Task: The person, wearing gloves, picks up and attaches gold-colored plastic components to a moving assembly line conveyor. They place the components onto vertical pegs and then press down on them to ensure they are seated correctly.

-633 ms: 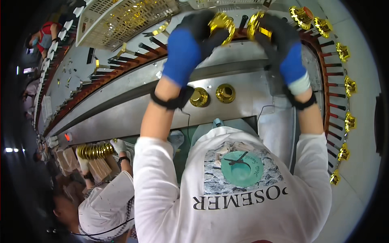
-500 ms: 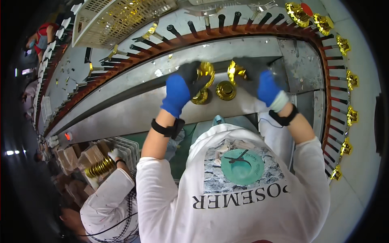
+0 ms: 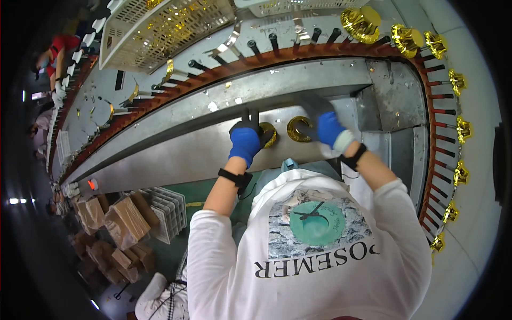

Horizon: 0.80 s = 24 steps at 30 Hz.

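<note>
My left hand (image 3: 247, 136), in a blue and black glove, is over the metal bench with its fingers stretched forward. Its thumb side is beside a shiny gold ring-shaped piece (image 3: 270, 135), which it partly hides; contact is unclear. A second round gold piece (image 3: 293, 130) lies just to the right, its middle dark. Over this piece's right edge is my right hand (image 3: 320, 121), gloved the same way. Motion smears its fingers, so I cannot make out whether they grip anything.
A curved brown conveyor rail (image 3: 213, 74) with black-tipped rods runs around the bench. Gold flared pieces (image 3: 407, 40) sit along its right side. Beyond the rail stands a cream crate (image 3: 165, 34). Cardboard boxes (image 3: 128, 223) and a co-worker's pale sleeve (image 3: 154, 288) are at lower left.
Both hands have come nearer me, and the gold pieces they held up are out of their grasp. Gold pieces on the rail have shifted along it. The co-worker with stacked gold rings has moved back.
</note>
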Each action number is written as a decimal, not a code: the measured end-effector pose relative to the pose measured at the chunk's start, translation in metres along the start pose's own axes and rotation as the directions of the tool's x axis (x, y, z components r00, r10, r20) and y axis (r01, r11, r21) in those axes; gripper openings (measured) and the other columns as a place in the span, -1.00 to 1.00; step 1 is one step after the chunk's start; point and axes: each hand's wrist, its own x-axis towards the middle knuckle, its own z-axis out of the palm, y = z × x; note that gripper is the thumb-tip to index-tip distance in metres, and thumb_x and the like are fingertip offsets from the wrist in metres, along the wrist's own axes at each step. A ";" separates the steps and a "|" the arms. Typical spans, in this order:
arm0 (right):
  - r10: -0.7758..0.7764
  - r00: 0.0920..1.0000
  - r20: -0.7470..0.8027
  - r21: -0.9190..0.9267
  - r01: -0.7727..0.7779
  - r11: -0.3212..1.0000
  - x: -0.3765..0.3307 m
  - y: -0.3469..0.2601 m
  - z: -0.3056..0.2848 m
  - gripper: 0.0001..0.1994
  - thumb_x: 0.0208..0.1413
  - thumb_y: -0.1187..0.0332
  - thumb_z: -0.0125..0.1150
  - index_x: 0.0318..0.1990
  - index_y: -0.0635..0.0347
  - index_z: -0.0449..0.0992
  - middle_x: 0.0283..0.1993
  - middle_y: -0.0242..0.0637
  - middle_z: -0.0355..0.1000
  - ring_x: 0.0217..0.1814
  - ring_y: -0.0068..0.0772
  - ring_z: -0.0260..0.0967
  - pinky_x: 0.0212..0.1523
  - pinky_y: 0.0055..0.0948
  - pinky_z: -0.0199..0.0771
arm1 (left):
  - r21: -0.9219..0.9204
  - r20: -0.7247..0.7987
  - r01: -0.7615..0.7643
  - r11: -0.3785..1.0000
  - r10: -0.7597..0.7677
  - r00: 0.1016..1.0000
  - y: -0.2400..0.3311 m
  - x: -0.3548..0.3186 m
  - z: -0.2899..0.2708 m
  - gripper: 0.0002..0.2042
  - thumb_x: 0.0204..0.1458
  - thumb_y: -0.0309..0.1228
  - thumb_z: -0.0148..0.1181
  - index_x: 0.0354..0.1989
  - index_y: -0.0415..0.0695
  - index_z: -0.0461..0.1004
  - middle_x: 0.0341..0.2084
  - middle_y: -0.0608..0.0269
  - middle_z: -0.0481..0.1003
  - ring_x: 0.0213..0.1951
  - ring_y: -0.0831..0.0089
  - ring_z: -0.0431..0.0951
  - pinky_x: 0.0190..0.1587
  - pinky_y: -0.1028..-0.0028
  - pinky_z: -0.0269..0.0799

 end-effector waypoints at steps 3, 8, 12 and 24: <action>0.221 0.974 -0.050 -0.306 -0.226 0.925 -0.012 0.083 -0.062 -0.49 0.30 0.12 0.28 0.29 0.25 0.53 0.05 0.13 0.55 0.03 0.15 0.53 0.14 -0.05 0.54 | -0.329 -0.435 -0.431 0.840 0.271 0.859 0.045 0.026 -0.081 -0.25 0.10 -0.20 0.51 0.41 -0.25 0.35 0.14 -0.27 0.56 -0.18 -0.04 0.74 -0.19 0.15 0.67; 0.199 0.885 -0.421 -0.496 -0.409 0.766 0.098 0.171 -0.230 -0.51 0.30 0.13 0.41 0.24 0.27 0.56 0.12 0.04 0.62 0.13 0.06 0.59 0.18 -0.20 0.57 | -0.051 -0.695 -0.749 0.660 0.515 0.501 0.151 0.104 -0.210 -0.36 0.10 -0.11 0.51 0.29 -0.14 0.48 0.01 -0.12 0.63 -0.22 -0.07 0.70 -0.21 0.13 0.64; 0.505 0.854 -0.121 0.185 -0.481 0.857 0.104 0.202 -0.178 -0.42 0.30 0.03 0.38 0.30 0.28 0.53 0.15 0.12 0.62 0.16 0.04 0.62 0.19 -0.21 0.58 | -0.222 -0.434 -0.505 0.834 0.380 0.817 0.170 0.174 -0.223 -0.40 0.15 0.01 0.36 0.21 -0.18 0.52 -0.10 -0.27 0.64 -0.12 -0.21 0.67 -0.09 -0.03 0.59; 0.236 0.967 0.092 0.206 -0.250 0.946 0.039 -0.017 -0.113 -0.37 0.10 0.15 0.51 0.32 0.10 0.51 0.04 0.05 0.61 0.00 0.16 0.60 0.03 -0.01 0.61 | -0.360 -0.266 -0.364 0.859 0.280 0.922 0.035 0.028 -0.122 -0.47 0.10 -0.18 0.50 0.15 -0.25 0.57 -0.29 -0.02 0.68 -0.25 0.18 0.72 -0.20 0.27 0.62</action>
